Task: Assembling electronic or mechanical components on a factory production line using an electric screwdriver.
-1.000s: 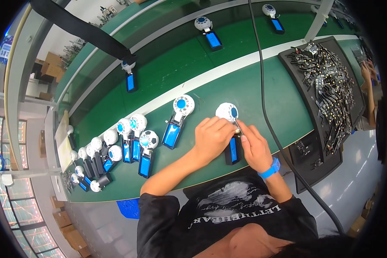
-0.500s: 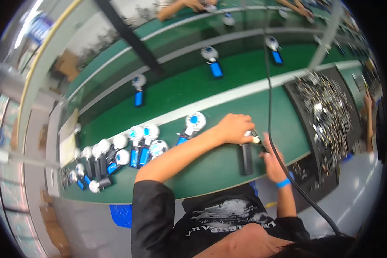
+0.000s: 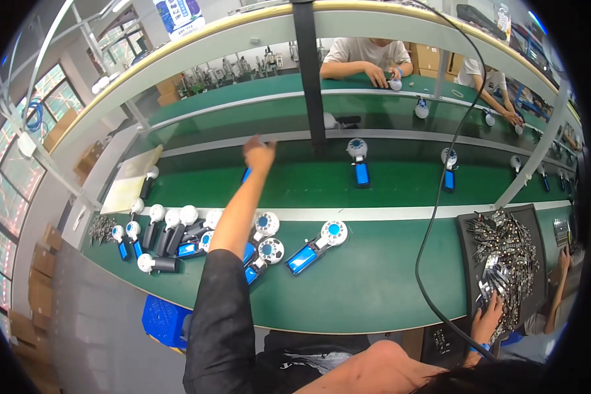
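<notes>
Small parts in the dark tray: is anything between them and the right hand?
Nothing visible: the right hand is already at the near part of the small parts. The black cable runs to its left and passes near the wrist.

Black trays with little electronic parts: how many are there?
2. The heaped black tray is toward the right of the green workbench, the right hand at its near end; the other black tray is lower left of it, partly hidden. Others could be hidden.
</notes>
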Available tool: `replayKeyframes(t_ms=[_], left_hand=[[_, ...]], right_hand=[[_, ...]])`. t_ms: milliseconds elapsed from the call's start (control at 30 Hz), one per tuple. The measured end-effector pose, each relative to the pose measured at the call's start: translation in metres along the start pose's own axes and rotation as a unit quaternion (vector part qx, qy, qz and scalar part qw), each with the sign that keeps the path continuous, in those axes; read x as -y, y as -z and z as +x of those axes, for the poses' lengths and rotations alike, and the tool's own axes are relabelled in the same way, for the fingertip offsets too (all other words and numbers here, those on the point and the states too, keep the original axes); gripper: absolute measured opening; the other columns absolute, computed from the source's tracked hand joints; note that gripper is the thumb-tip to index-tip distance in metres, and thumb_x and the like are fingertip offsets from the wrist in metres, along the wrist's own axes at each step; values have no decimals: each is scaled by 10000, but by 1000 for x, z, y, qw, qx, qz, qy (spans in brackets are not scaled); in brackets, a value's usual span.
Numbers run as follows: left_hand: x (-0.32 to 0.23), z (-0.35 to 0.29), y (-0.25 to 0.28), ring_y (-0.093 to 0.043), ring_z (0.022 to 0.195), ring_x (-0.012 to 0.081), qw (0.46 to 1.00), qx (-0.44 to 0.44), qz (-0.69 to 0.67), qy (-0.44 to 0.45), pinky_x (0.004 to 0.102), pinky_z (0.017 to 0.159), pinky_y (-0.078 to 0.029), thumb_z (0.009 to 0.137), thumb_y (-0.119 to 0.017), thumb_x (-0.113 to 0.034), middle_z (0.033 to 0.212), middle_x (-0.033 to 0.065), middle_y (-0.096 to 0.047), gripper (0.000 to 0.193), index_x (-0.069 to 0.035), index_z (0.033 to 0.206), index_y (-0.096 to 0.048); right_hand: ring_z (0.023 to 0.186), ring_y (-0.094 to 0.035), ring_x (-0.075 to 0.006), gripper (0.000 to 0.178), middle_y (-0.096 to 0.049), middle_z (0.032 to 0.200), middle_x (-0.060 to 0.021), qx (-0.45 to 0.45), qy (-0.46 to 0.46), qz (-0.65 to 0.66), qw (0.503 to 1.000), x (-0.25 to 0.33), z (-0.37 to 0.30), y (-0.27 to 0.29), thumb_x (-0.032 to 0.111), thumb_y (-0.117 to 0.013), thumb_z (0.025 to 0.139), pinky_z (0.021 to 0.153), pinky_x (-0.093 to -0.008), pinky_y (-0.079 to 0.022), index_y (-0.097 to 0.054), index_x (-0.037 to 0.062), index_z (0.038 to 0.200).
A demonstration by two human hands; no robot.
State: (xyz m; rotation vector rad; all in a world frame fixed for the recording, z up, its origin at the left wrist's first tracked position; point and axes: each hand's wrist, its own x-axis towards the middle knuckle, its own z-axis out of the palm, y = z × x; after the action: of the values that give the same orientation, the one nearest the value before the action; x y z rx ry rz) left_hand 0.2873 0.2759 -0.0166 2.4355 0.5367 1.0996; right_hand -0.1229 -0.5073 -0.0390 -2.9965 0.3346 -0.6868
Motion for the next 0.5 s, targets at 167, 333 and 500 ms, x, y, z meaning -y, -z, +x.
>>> replayKeyframes(t_ms=[167, 333, 500], left_hand=[[63, -20, 44, -598, 1231, 443, 949, 253, 135, 131, 501, 1021, -509, 758, -770, -596, 1347, 254, -593, 819, -36, 1326, -580], [75, -18, 39, -653, 1151, 416, 928, 355, 57, 97, 454, 980, -520, 792, -764, -499, 1219, 279, -663, 795, 2, 1360, -520], [-84, -95, 117, -687, 1085, 392, 887, 447, -117, -13, 457, 952, -524, 815, -744, -405, 1168, 252, -683, 726, -34, 1375, -470]], right_hand=[[1267, -508, -431, 692, -487, 1404, -241, 14, -34, 23, 999, 8, 10, -1, -91, -651, 803, 1062, -465, -440, -480, 39, 1461], [1139, -574, -427, 471, -540, 1301, -223, 1, -10, -10, 1000, 5, 24, -2, -52, -634, 823, 959, -466, -501, -587, 11, 1288], [979, -604, -433, 238, -607, 1122, -206, 26, -40, -6, 999, 3, 31, 10, 2, -619, 858, 858, -457, -527, -621, -8, 1096]])
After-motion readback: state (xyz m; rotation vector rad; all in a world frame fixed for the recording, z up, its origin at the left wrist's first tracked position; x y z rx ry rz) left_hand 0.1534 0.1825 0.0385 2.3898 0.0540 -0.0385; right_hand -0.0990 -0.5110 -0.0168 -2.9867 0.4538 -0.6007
